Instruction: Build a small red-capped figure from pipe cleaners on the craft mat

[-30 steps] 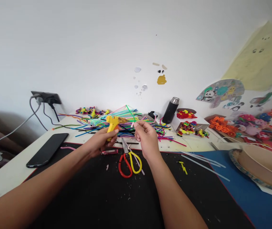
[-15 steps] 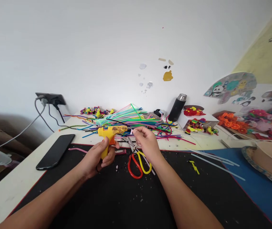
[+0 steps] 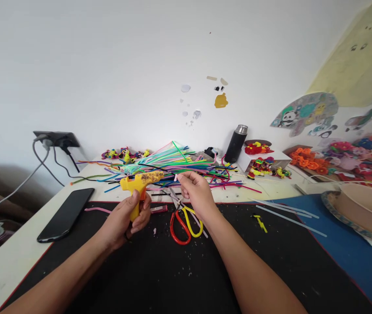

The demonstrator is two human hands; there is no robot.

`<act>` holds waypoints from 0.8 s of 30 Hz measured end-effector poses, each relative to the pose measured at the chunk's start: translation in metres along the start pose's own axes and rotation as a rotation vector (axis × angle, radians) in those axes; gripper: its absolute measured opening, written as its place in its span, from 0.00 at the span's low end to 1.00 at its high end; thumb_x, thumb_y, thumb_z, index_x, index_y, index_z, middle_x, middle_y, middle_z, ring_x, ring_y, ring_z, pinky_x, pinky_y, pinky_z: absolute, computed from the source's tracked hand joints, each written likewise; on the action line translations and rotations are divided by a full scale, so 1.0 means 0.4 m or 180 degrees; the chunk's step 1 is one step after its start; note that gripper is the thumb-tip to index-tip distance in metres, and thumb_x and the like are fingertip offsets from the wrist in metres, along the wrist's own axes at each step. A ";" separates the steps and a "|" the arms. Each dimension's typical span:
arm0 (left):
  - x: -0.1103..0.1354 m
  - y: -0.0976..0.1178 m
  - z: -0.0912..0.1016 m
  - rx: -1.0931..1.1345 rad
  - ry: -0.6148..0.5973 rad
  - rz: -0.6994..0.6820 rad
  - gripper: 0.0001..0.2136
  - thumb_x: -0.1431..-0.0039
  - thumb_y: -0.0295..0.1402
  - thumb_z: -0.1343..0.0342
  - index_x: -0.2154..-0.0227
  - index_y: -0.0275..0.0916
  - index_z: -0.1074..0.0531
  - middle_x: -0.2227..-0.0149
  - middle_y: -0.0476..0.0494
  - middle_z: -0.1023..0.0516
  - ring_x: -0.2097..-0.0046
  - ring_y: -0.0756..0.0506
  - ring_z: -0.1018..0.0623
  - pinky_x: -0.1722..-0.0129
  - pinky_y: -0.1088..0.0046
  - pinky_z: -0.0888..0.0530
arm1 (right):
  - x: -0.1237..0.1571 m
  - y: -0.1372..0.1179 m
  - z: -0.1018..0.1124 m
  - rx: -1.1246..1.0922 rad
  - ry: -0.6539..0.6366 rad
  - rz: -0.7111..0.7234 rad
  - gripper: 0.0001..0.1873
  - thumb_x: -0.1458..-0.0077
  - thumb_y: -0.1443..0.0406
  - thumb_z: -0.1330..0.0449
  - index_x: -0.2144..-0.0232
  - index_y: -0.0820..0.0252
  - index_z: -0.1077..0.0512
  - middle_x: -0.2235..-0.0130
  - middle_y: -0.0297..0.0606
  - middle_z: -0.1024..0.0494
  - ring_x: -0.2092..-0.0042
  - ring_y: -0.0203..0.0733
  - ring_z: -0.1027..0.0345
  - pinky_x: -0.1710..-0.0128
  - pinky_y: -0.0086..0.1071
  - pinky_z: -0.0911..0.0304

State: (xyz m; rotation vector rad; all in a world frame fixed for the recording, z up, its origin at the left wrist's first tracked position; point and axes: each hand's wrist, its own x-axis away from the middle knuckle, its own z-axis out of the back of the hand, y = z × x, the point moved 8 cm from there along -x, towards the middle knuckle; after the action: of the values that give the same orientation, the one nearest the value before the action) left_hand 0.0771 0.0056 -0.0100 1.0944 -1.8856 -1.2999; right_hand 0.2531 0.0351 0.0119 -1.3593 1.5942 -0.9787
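A yellow glue gun with dark stains on its barrel is in my left hand, the fingers wrapped round its grip and orange trigger. Its nozzle points right, toward my right hand. There the thumb and forefinger pinch a small pale pink piece, a short gap away from the nozzle. Below my right hand, scissors with one red and one yellow handle lie on the black mat. A pale pink strip lies partly beneath them. A tiny pink scrap rests to their left.
Behind my hands lies a pile of coloured pipe cleaners. A phone lies at left. At right are a yellow-and-black piece, clear glue sticks and a round basket. A black flask stands at the back.
The whole view has shifted, so most things sit further left. The glue gun's nozzle and the pink piece are slightly further apart. Both hands keep their hold.
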 end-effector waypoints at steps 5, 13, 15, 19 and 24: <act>0.002 0.001 -0.004 -0.0135 -0.0093 -0.0028 0.27 0.38 0.61 0.46 0.73 0.40 0.37 0.85 0.58 0.42 0.84 0.55 0.47 0.83 0.79 0.47 | -0.001 0.002 0.002 0.0014 0.0008 -0.0002 0.15 0.53 0.56 0.29 0.72 0.59 0.27 0.82 0.24 0.39 0.80 0.31 0.51 0.80 0.28 0.57; 0.005 -0.003 -0.004 -0.0236 -0.0097 0.0012 0.26 0.37 0.60 0.45 0.73 0.40 0.37 0.85 0.58 0.40 0.85 0.55 0.46 0.84 0.80 0.48 | 0.001 0.000 0.000 0.0003 -0.0015 -0.0013 0.14 0.53 0.56 0.29 0.72 0.59 0.27 0.82 0.24 0.39 0.80 0.30 0.51 0.80 0.28 0.57; 0.004 -0.002 -0.002 -0.0260 -0.0072 0.0026 0.26 0.37 0.60 0.46 0.73 0.40 0.38 0.84 0.58 0.40 0.85 0.55 0.47 0.85 0.80 0.49 | 0.001 0.000 -0.002 -0.0013 -0.0029 -0.0018 0.15 0.53 0.56 0.29 0.72 0.59 0.27 0.82 0.24 0.39 0.80 0.30 0.51 0.80 0.27 0.58; 0.003 -0.001 0.000 -0.0310 -0.0062 0.0006 0.26 0.37 0.61 0.46 0.73 0.41 0.38 0.84 0.58 0.41 0.85 0.55 0.46 0.84 0.79 0.49 | 0.001 -0.001 -0.003 -0.0013 -0.0047 -0.0001 0.15 0.53 0.55 0.29 0.72 0.59 0.27 0.82 0.24 0.39 0.80 0.30 0.51 0.80 0.28 0.57; 0.002 -0.009 0.002 -0.0270 -0.0076 0.0007 0.26 0.36 0.59 0.45 0.73 0.40 0.38 0.85 0.58 0.40 0.85 0.55 0.46 0.85 0.80 0.48 | 0.003 0.001 -0.003 0.0018 -0.0065 -0.0020 0.15 0.52 0.55 0.29 0.72 0.59 0.27 0.82 0.24 0.39 0.80 0.30 0.51 0.80 0.28 0.57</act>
State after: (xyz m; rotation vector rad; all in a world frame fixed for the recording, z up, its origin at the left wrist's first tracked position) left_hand 0.0769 0.0046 -0.0135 1.0375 -1.8307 -1.3845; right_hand 0.2518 0.0339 0.0116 -1.3672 1.5717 -0.9694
